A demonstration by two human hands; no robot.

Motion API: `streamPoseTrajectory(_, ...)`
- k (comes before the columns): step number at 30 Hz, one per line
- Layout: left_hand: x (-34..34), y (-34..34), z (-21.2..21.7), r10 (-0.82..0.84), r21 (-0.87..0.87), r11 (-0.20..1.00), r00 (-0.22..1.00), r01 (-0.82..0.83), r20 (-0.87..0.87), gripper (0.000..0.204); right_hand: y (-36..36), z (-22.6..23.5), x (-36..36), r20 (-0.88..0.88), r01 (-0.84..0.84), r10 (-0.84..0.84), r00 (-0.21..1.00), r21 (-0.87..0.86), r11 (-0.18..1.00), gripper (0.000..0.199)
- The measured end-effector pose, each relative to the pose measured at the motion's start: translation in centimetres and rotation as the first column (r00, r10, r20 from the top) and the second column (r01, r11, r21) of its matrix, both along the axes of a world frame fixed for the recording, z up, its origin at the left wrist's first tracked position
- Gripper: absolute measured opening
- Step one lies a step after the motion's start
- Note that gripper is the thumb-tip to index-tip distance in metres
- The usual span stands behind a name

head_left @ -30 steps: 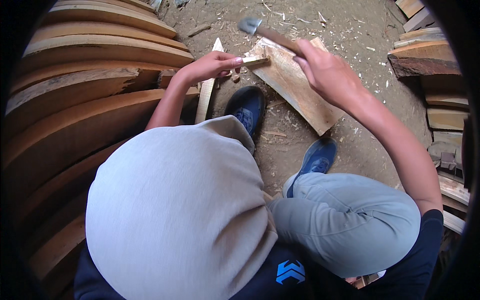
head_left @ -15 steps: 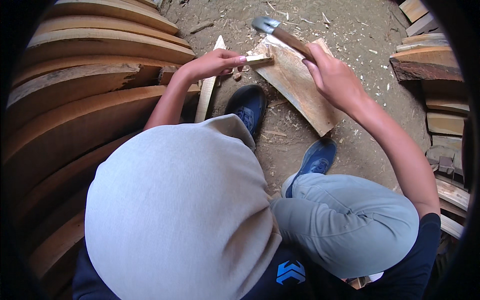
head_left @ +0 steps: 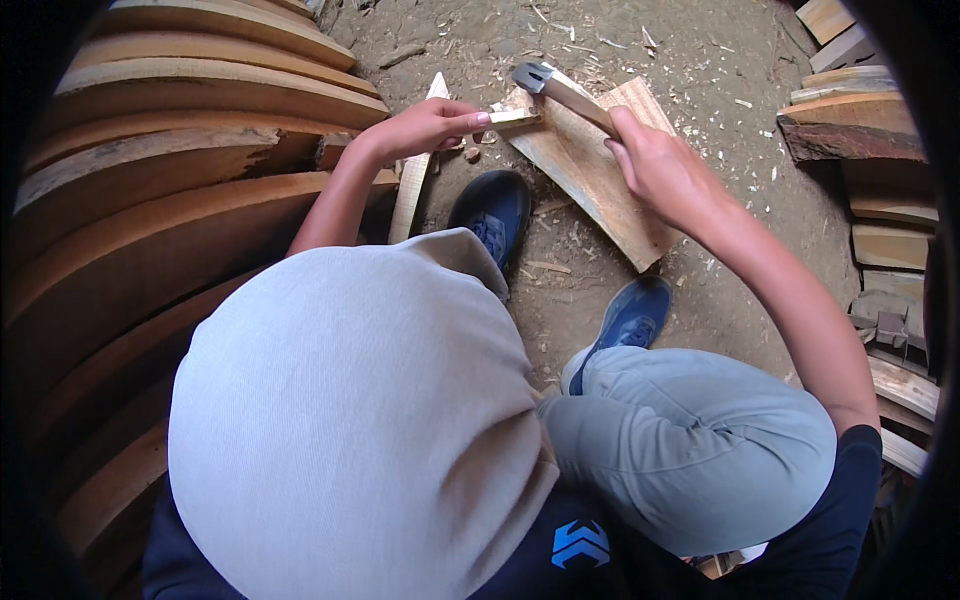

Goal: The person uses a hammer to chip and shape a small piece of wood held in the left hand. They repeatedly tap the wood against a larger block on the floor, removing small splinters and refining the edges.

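Planks (head_left: pixel 200 88), stacked, far left. Pointed strip (head_left: pixel 408 200), pale, beside them. Left hand (head_left: pixel 432 132), fingers clamped on a small wood piece (head_left: pixel 512 118), its tip over a broad board's (head_left: pixel 610 190) left corner (board grounded). Metal-headed tool (head_left: pixel 568 94), above the board. Right hand (head_left: pixel 655 168), closed round its wooden handle.

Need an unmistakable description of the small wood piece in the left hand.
Find the wide board beyond the right shoe. At its far-left corner, the left hand holds a short, pale stick. It's much shorter than the pointed strip passing beneath that hand.
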State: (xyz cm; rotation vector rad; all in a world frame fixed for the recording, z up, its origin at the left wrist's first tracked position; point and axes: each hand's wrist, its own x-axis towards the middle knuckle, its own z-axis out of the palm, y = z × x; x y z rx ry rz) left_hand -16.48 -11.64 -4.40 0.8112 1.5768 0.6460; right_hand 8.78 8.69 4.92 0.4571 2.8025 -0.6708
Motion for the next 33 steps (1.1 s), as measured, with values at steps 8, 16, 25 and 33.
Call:
streamPoseTrajectory(8, -0.1, -0.2, 0.2, -0.008, -0.009, 1.0, 0.998, 0.007, -0.068, 0.055, 0.3, 0.9, 0.2, -0.181, 0.145, -0.15, 0.972, -0.041, 0.989, 0.025)
streamPoseTrajectory(16, -0.1, -0.6, 0.3, -0.004, 0.08, 0.997, 0.993, 0.014, -0.12, 0.05, -0.1, -0.8, 3.6, 0.017, 0.302, -0.306, 0.952, -0.222, 0.927, 0.032)
streamPoseTrajectory(25, 0.5, -0.1, 1.6, 0.019, 0.079, 0.997, 0.974, -0.001, -0.227, 0.048, -0.6, -4.2, 6.2, -0.092, 0.304, -0.358, 0.929, -0.365, 0.88, 0.038)
streamPoseTrajectory(33, 0.9, -0.2, 2.1, 0.011, 0.042, 0.999, 0.978, -0.002, -0.207, 0.045, 0.1, -4.1, 6.1, -0.088, 0.277, -0.319, 0.944, -0.317, 0.907, 0.041)
